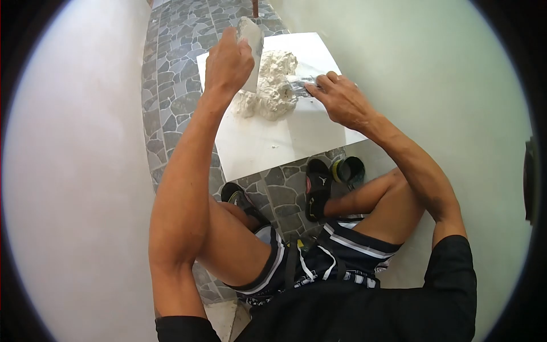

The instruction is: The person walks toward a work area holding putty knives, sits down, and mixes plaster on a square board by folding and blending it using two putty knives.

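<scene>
A heap of wet, off-white plaster [277, 85] lies on a white board [268, 142]. My left hand [229, 61] is closed round a wide flat plastering blade [251, 54], held on edge at the left side of the heap. The blade is smeared with plaster, and its handle is hidden by my fingers. From the right, my right hand [336, 97] grips a putty knife [300, 85]. Its metal blade touches the right side of the heap.
Under the board runs a floor of grey stone-pattern tiles [176, 74]. Pale walls [80, 171] rise on both sides. By my sandalled foot [317, 188] stands a small dark container [348, 171]. A thin brown post [255, 8] shows beyond the board.
</scene>
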`<move>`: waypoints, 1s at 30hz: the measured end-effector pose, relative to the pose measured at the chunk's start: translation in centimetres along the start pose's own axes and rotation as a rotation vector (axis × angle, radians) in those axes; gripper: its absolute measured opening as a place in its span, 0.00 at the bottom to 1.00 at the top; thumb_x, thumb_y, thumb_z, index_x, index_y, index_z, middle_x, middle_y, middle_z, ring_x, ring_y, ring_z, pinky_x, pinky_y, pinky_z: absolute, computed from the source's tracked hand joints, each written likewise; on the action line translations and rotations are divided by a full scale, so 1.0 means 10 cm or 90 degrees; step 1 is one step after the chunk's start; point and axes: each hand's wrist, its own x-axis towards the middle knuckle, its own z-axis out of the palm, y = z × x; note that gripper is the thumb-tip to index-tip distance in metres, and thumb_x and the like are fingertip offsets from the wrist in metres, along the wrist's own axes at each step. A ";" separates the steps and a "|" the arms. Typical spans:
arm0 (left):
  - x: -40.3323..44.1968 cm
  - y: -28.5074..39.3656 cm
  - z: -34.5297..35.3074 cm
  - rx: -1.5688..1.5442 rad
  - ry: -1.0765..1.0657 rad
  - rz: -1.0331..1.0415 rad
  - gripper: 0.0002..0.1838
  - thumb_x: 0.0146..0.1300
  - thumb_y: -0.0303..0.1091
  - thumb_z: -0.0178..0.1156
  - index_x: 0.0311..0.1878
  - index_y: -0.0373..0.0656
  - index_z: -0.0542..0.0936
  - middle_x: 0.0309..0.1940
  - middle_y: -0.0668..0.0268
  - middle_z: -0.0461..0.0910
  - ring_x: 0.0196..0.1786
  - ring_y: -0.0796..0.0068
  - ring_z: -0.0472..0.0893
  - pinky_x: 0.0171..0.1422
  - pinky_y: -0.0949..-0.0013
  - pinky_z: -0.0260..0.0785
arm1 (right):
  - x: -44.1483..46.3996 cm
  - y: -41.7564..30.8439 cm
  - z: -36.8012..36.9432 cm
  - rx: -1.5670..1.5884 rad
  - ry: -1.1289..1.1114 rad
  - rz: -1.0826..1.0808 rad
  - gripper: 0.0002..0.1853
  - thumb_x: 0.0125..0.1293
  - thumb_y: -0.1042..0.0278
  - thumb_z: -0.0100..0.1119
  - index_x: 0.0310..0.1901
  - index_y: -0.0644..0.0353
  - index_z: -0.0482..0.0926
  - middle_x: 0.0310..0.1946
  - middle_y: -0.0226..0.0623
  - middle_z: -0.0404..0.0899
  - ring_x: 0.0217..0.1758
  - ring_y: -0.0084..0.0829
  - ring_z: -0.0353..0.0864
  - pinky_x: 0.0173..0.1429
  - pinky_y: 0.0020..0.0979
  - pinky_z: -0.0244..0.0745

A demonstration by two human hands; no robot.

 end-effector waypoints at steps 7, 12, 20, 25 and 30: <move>-0.01 0.04 -0.07 0.006 0.010 0.004 0.24 0.70 0.39 0.52 0.62 0.32 0.71 0.45 0.37 0.81 0.52 0.36 0.79 0.59 0.48 0.69 | -0.08 -0.04 0.00 -0.008 -0.207 -0.067 0.21 0.63 0.78 0.51 0.59 0.62 0.76 0.45 0.38 0.76 0.51 0.35 0.73 0.55 0.34 0.72; 0.00 0.06 -0.04 -0.004 0.000 -0.001 0.23 0.70 0.40 0.52 0.60 0.33 0.72 0.46 0.37 0.81 0.52 0.35 0.79 0.59 0.47 0.69 | 0.04 -0.09 0.11 -0.061 -0.126 -0.041 0.14 0.67 0.73 0.50 0.52 0.67 0.76 0.43 0.43 0.76 0.49 0.39 0.77 0.51 0.36 0.76; -0.03 -0.01 -0.03 -0.018 0.032 -0.001 0.20 0.68 0.35 0.51 0.59 0.35 0.71 0.46 0.38 0.80 0.51 0.39 0.80 0.57 0.46 0.70 | -0.14 -0.26 -0.21 -0.024 -0.129 -0.062 0.23 0.65 0.76 0.50 0.61 0.70 0.72 0.45 0.41 0.75 0.49 0.38 0.73 0.57 0.37 0.73; -0.01 0.04 -0.05 -0.048 0.028 0.007 0.21 0.66 0.32 0.49 0.60 0.32 0.71 0.48 0.34 0.78 0.53 0.31 0.76 0.60 0.43 0.67 | -0.41 -0.55 0.29 -0.027 -0.125 -0.124 0.24 0.63 0.75 0.51 0.62 0.72 0.71 0.43 0.41 0.73 0.46 0.36 0.73 0.53 0.36 0.74; -0.01 -0.10 0.04 -0.027 0.044 0.037 0.22 0.66 0.33 0.49 0.60 0.31 0.72 0.51 0.33 0.76 0.56 0.34 0.75 0.63 0.46 0.67 | -0.21 -0.44 -0.23 0.011 -0.207 -0.073 0.25 0.65 0.74 0.50 0.64 0.71 0.70 0.44 0.42 0.73 0.49 0.37 0.73 0.55 0.36 0.74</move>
